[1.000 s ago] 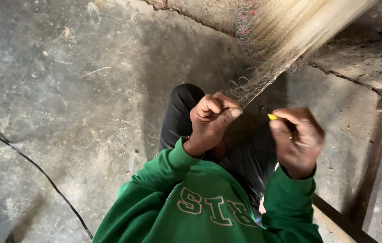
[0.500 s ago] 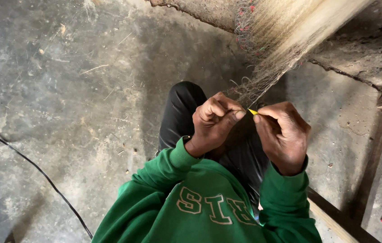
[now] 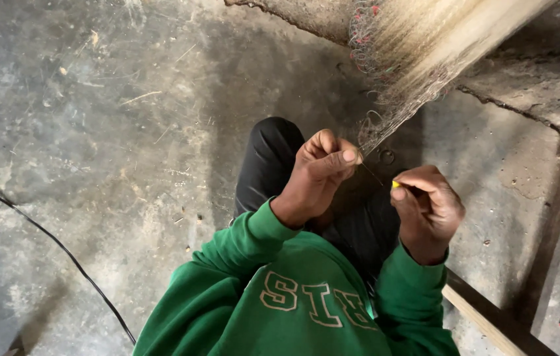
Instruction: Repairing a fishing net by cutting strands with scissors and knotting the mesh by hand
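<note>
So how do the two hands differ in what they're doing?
The left hand is raised higher and pinches the ends of the pale threads; the right hand sits lower and grips a small yellow tool. The left hand touches the thread bundle directly, while the right hand is apart from it. Both are bare, curled, and come out of green sleeves.

Looks like a weaving workshop or handloom shed, rough and bare. Floor point(image 3: 95, 165) is worn grey concrete, stained, cracked near the top right, with bits of straw and grit scattered on it. A sheet of fine pale threads point(image 3: 425, 59) runs down taut from the top, with loose tangled ends and some coloured loops at its edge, like warp on a loom. Bare timber beams point(image 3: 484, 316) lie along the right side. A thin black cable point(image 3: 49, 240) trails across the floor at left
</note>
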